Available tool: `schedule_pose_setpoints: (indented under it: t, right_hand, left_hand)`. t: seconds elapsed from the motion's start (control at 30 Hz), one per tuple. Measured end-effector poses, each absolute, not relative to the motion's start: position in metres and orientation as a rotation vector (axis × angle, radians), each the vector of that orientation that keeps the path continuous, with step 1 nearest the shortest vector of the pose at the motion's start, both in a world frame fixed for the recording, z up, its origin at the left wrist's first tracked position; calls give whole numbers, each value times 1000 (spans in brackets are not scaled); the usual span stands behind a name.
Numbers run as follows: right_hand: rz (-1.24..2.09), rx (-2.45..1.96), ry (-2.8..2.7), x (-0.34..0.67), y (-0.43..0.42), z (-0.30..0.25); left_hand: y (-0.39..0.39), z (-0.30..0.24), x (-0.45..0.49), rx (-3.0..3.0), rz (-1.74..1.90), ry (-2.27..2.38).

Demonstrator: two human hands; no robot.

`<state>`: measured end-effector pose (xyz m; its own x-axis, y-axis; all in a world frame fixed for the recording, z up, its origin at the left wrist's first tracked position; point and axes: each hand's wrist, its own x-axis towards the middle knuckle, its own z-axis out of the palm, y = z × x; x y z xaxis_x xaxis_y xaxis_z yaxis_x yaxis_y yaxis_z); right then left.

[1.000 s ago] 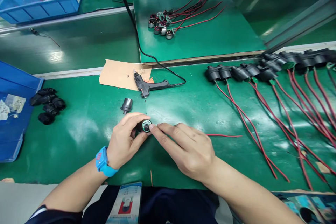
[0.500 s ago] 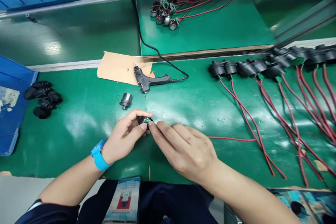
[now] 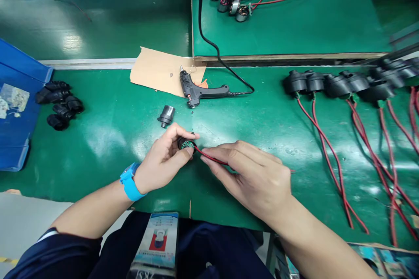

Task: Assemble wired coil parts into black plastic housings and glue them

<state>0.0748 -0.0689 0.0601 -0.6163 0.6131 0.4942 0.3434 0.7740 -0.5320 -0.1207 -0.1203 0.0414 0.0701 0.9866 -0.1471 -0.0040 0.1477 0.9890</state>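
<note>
My left hand [image 3: 168, 150] is closed around a round black plastic housing [image 3: 181, 141], its thumb lying at the rim. A small green circuit board [image 3: 187, 144] shows in the housing's opening, with red wire [image 3: 209, 156] coming out of it to the right. Between thumb and fingers, my right hand [image 3: 252, 174] pinches that wire a short way from the housing. Just beyond my left hand, a loose black housing [image 3: 166, 115] rests on the green bench. Farther back lies a black glue gun [image 3: 203, 90], partly on a piece of cardboard [image 3: 153, 72].
Several black housings with red wires [image 3: 337, 85] line the right side. Several small black parts [image 3: 62, 104] lie beside a blue bin [image 3: 19, 139] at left. Small motors with red wires [image 3: 234, 4] sit on the raised shelf behind. The glue gun's black cord [image 3: 216, 48] runs upward.
My right hand has drawn back from the board in the housing and now pinches the red wire. My left hand still holds the housing. The whole view has shifted.
</note>
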Motion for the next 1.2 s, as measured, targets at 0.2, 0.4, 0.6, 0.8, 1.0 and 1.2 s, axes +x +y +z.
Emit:
schedule_pose_setpoints:
  t: [0.2,0.4,0.6,0.8,1.0,1.2]
  right_hand:
    - [388,-717,-2291,72,-69,54]
    - [214,-739,-2390,74,-72,58]
    - [87,-560,-2554,82,-68,62]
    - [118,-343,-2653,90,-59,66]
    - [96,-292,-2667,91,-59,64]
    - [268,-478,-2491,85,-60,55]
  left_hand:
    - [-122,42,-121,1181,984,1257]
    - [-117,49,-124,1102,888,1106]
    - [-112,49,-129,1037,805,1080]
    - [-112,50,-133,958,680,1043]
    - [-112,48,-133,992,630,1024]
    - [-111,52,-135,1128,800,1065]
